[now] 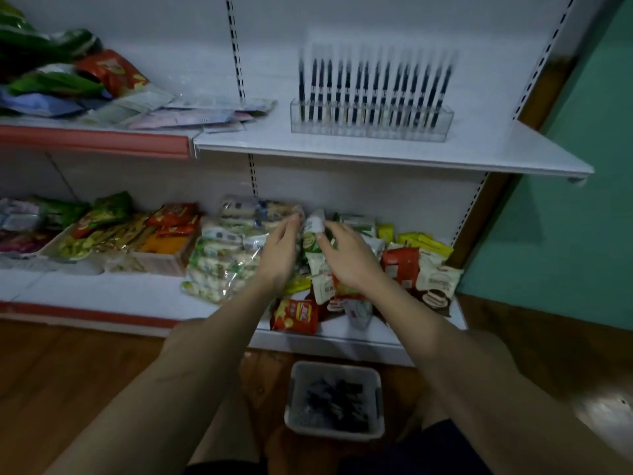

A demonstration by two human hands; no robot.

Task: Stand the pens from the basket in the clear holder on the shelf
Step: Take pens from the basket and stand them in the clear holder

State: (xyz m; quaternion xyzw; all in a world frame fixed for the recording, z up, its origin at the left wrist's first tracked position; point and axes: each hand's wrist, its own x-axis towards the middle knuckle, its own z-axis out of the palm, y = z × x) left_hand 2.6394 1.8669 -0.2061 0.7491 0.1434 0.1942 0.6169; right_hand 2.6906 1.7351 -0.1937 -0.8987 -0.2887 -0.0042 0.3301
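Nearest, below and between the two outstretched forearms, a small grey rectangular plastic basket (335, 401) sits on the brown wooden floor (68, 371), holding a loose heap of dark items too blurred to make out singly. Beyond it both hands reach over the lower white shelf (102, 286). The left hand (279, 250) has its fingers straight and relaxed, lying against the clear bags of pale snacks (222, 258) and gripping nothing. The right hand (346, 257) is just beside it, fingers loosely spread over the pile of small snack packets (322, 269), its thumb touching a green-and-white packet (313, 234) that stands up between the two hands; whether it actually pinches that packet cannot be told. Left of the left hand, an open cardboard tray (161, 258) holds red and yellow packets. Farther away, above and a little right of the hands, the clear rectangular plastic holder (371, 121) stands on the upper white shelf (479, 149), filled along its length with upright black-and-white pens (375, 87) in close rows. Well to the left of the holder, flat pouches and green and red bags (85, 84) lie heaped.
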